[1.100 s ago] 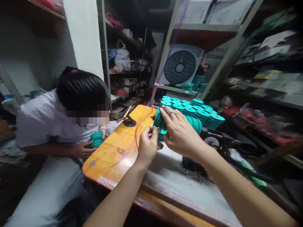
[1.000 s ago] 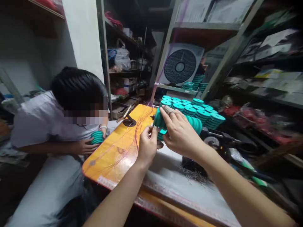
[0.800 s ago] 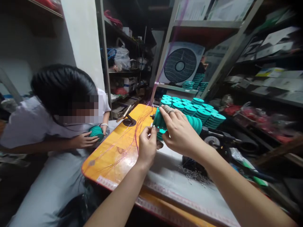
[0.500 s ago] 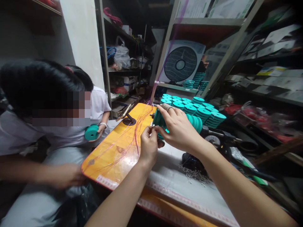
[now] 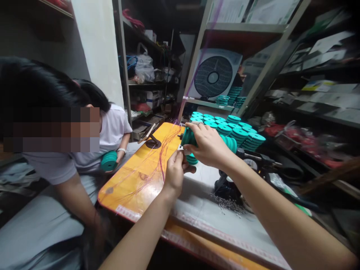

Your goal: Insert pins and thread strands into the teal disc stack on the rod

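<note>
A row of green spools [image 5: 230, 144] sits on the shaft of a black winding machine [image 5: 249, 159]. My right hand [image 5: 208, 144] lies over the left end of this row, its fingers curled round the spools. Just below and left of it, my left hand [image 5: 174, 170] is closed in a pinch near a small white piece [image 5: 180, 147] at the spool edge; what its fingertips hold is too small to make out. Purple threads [image 5: 161, 161] run over the yellow board [image 5: 132, 168] beside my left hand.
Stacks of green spools [image 5: 239, 134] stand behind the machine. Small metal beads [image 5: 229, 204] lie on the grey tabletop [image 5: 199, 191]. At the left, one person leans down; another person's hand holds green spools [image 5: 109, 161]. A box fan [image 5: 214, 73] stands on the shelf.
The person at the left has leaned lower and moved an arm down. My right hand has shifted slightly left, and my left hand stays pinched near the spool edge.
</note>
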`<control>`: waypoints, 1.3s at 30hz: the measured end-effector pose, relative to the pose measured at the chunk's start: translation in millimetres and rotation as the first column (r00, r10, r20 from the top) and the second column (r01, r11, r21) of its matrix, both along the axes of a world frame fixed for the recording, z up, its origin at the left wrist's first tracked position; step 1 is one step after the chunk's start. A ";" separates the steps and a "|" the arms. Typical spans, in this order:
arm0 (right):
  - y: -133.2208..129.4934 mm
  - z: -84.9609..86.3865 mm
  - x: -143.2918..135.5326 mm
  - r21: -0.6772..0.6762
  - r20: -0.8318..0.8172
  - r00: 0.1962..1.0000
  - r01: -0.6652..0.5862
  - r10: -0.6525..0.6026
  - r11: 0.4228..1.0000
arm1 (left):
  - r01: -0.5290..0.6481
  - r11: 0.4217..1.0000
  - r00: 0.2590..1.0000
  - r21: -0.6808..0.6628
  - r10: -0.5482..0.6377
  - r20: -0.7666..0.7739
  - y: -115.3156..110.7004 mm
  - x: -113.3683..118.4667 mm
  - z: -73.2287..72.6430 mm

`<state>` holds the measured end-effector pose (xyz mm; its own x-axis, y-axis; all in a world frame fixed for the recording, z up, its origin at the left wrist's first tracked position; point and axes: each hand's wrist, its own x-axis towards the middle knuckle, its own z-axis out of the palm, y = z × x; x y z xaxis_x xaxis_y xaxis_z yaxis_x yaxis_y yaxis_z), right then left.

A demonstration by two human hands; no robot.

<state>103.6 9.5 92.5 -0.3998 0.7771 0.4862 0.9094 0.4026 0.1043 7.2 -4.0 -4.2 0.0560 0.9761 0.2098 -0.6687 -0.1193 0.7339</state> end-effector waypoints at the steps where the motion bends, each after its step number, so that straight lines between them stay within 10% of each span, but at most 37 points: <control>1: -4.3 -1.2 0.9 0.021 -0.030 0.999 -0.045 0.045 0.999 | -0.007 1.000 0.999 0.008 0.008 -0.032 -2.4 -3.5 -2.9; 5: -33.1 -9.7 -1.2 0.106 -0.191 0.952 -0.225 0.241 0.969 | -0.158 0.981 0.923 0.115 0.188 -0.335 -18.2 -24.7 -15.3; 9: -56.7 -19.8 -9.2 -0.086 -0.464 0.827 -0.398 0.317 0.913 | -0.204 0.942 0.793 0.265 0.318 -0.520 -41.8 -40.4 -14.6; 15: -68.6 -21.6 -8.6 -0.094 -0.654 0.680 -0.508 0.332 0.856 | 0.017 0.989 0.879 0.148 0.056 -0.474 -69.5 -39.2 4.2; 22: -87.6 -5.6 3.9 0.035 -0.014 0.942 -0.336 0.337 0.941 | 0.105 0.993 0.848 0.053 -0.062 -0.527 -77.2 -49.3 6.5; 30: -94.5 -5.2 -12.5 0.084 0.470 0.856 -0.285 0.215 0.955 | -0.004 0.947 0.517 0.322 0.278 -0.810 -80.2 -49.5 7.8; 39: -91.9 -14.4 -13.8 0.054 0.532 0.823 -0.267 0.199 0.962 | -0.044 0.928 0.572 0.370 0.327 -0.752 -75.0 -43.3 1.2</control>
<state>89.9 -82.4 78.1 -0.7805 0.5774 0.2399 0.5884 0.5485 0.5941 -36.0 -79.0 -3.0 0.1604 0.8869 0.4332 0.2239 -0.4602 0.8591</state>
